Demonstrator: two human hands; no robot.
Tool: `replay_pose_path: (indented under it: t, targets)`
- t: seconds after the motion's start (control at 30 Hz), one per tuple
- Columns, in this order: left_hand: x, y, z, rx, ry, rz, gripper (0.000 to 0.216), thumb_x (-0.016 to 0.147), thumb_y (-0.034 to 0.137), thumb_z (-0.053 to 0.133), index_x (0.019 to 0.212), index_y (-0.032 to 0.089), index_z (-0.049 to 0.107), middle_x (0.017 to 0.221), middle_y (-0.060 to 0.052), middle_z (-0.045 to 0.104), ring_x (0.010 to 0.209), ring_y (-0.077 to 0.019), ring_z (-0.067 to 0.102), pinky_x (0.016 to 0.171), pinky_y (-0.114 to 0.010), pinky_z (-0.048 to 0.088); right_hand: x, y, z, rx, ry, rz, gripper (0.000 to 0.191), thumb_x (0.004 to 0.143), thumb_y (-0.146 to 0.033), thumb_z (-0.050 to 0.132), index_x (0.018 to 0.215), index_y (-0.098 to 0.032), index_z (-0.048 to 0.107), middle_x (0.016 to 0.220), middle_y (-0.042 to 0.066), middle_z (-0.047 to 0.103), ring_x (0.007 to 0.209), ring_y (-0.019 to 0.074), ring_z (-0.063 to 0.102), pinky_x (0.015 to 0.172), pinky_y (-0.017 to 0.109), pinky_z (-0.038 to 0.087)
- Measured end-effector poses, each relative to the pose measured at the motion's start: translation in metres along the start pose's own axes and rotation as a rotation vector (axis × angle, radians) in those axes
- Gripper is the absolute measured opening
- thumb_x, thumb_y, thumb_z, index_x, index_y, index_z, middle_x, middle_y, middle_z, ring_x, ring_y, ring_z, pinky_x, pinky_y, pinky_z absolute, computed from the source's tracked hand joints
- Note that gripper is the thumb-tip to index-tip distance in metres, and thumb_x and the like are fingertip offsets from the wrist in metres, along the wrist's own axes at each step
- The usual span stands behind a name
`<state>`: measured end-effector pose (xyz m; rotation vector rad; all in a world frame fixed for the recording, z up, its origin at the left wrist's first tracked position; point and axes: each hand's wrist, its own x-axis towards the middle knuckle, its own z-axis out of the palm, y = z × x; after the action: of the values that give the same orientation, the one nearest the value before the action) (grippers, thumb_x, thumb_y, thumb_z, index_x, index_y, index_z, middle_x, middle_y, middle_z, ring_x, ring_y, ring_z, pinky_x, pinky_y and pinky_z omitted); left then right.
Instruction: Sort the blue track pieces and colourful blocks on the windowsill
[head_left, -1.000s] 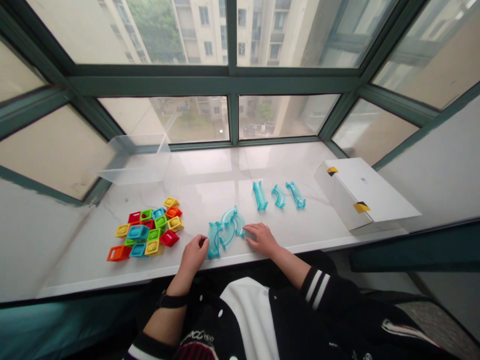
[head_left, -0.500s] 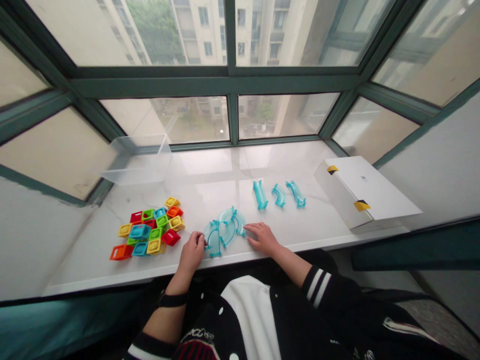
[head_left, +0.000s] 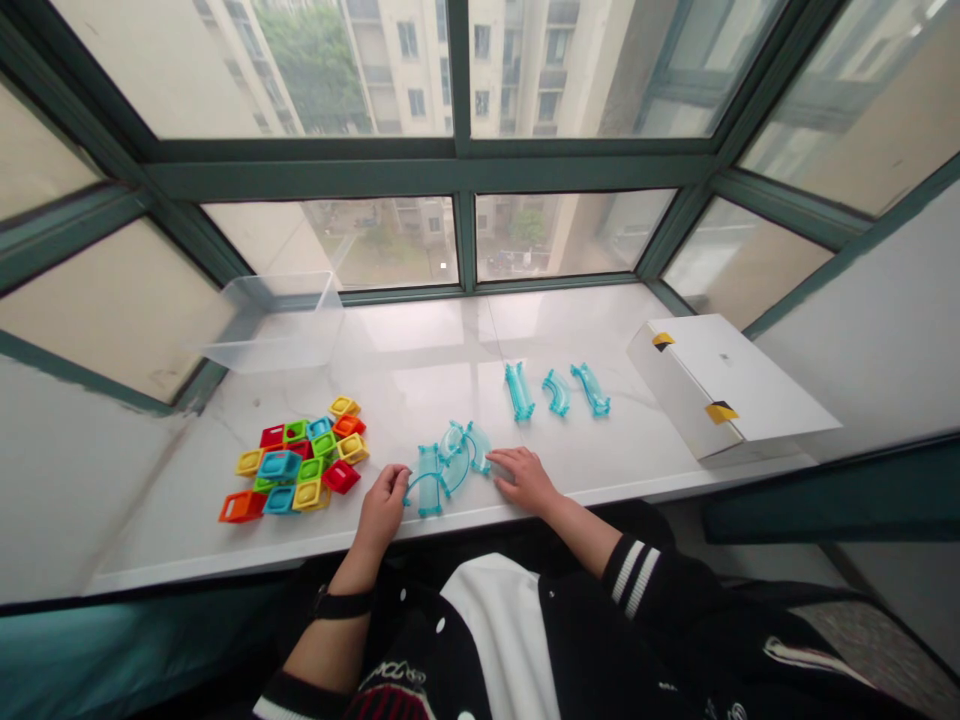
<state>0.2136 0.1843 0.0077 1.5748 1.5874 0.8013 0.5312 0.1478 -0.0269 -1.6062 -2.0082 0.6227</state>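
A cluster of translucent blue track pieces (head_left: 454,462), some curved and one that looks straight, lies overlapping at the front of the white ledge between my hands. My left hand (head_left: 385,502) is closed in a pinch at the cluster's left end, on the tip of a curved track piece (head_left: 429,477). My right hand (head_left: 523,480) rests low over the ledge with its fingers stretched out, fingertips at the right edge of another curved piece (head_left: 481,450). Whether those fingertips press on it I cannot tell.
Several coloured blocks (head_left: 311,467) sit in a group to the left. Three separate blue track pieces (head_left: 556,392) lie behind my right hand. A clear plastic bin (head_left: 281,340) stands at the back left, a white box (head_left: 739,385) at the right. Windows border the ledge (head_left: 600,455).
The blue pieces between my hands have shifted: the left ones look turned and the rounded outline has narrowed. Both hands stay nearly in place.
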Motion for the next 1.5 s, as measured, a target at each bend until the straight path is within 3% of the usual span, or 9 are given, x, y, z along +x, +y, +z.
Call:
replay_pose_path:
  t: [0.23, 0.5, 0.63, 0.77, 0.9, 1.23, 1.5]
  targets:
    - [-0.003, 0.001, -0.001, -0.029, -0.022, 0.029, 0.038, 0.093, 0.061, 0.055, 0.091, 0.024, 0.067, 0.078, 0.001, 0.065, 0.076, -0.0204, 0.060, 0.073, -0.030, 0.048, 0.005, -0.009, -0.003, 0.096, 0.171, -0.122, 0.050, 0.093, -0.017, 0.066, 0.141, -0.030, 0.065, 0.135, 0.009, 0.067, 0.126, 0.0276, 0.060, 0.112, 0.048, 0.047]
    - [-0.007, 0.005, 0.000, -0.013, -0.066, 0.072, 0.040, 0.093, 0.061, 0.058, 0.093, 0.024, 0.073, 0.088, -0.002, 0.074, 0.086, -0.0231, 0.067, 0.082, -0.033, 0.052, 0.017, -0.047, 0.010, -0.049, -0.020, -0.358, 0.059, 0.090, -0.029, 0.075, 0.147, -0.030, 0.061, 0.154, 0.010, 0.057, 0.143, 0.0349, 0.048, 0.118, 0.056, 0.040]
    - [-0.008, 0.003, 0.002, -0.038, -0.060, 0.077, 0.041, 0.093, 0.061, 0.057, 0.094, 0.024, 0.073, 0.089, -0.003, 0.074, 0.086, -0.0229, 0.067, 0.081, -0.033, 0.053, 0.019, -0.047, 0.018, -0.063, -0.018, -0.350, 0.056, 0.090, -0.031, 0.075, 0.145, -0.030, 0.062, 0.151, 0.010, 0.061, 0.143, 0.0349, 0.049, 0.119, 0.057, 0.040]
    - [-0.008, 0.001, 0.006, -0.113, -0.049, 0.045, 0.044, 0.092, 0.064, 0.057, 0.096, 0.023, 0.072, 0.076, 0.000, 0.066, 0.072, -0.0192, 0.061, 0.069, -0.030, 0.051, 0.019, -0.045, 0.018, -0.082, -0.036, -0.342, 0.050, 0.091, -0.029, 0.074, 0.140, -0.030, 0.066, 0.147, 0.009, 0.064, 0.141, 0.0365, 0.050, 0.118, 0.060, 0.039]
    - [-0.008, 0.003, 0.007, -0.182, -0.031, 0.009, 0.051, 0.088, 0.071, 0.060, 0.095, 0.021, 0.072, 0.069, 0.002, 0.059, 0.064, -0.0163, 0.055, 0.062, -0.027, 0.048, 0.017, -0.045, 0.018, -0.083, -0.057, -0.343, 0.059, 0.089, -0.026, 0.074, 0.146, -0.030, 0.061, 0.148, 0.009, 0.064, 0.141, 0.0368, 0.051, 0.119, 0.060, 0.039]
    - [-0.011, 0.013, 0.008, -0.228, 0.001, -0.038, 0.059, 0.086, 0.076, 0.060, 0.097, 0.019, 0.074, 0.067, 0.001, 0.061, 0.064, -0.0166, 0.059, 0.059, -0.027, 0.050, 0.019, -0.050, -0.002, 0.058, 0.093, -0.337, 0.054, 0.095, -0.022, 0.063, 0.149, -0.027, 0.059, 0.146, 0.009, 0.065, 0.142, 0.0309, 0.051, 0.121, 0.055, 0.041]
    - [-0.016, 0.026, 0.015, -0.269, -0.062, -0.052, 0.049, 0.088, 0.067, 0.063, 0.098, 0.020, 0.072, 0.076, 0.000, 0.064, 0.067, -0.0158, 0.058, 0.061, -0.026, 0.047, 0.010, -0.059, -0.026, 0.360, 0.111, -0.259, 0.047, 0.097, -0.027, 0.069, 0.143, -0.029, 0.061, 0.126, 0.010, 0.072, 0.111, 0.0242, 0.069, 0.102, 0.043, 0.056]
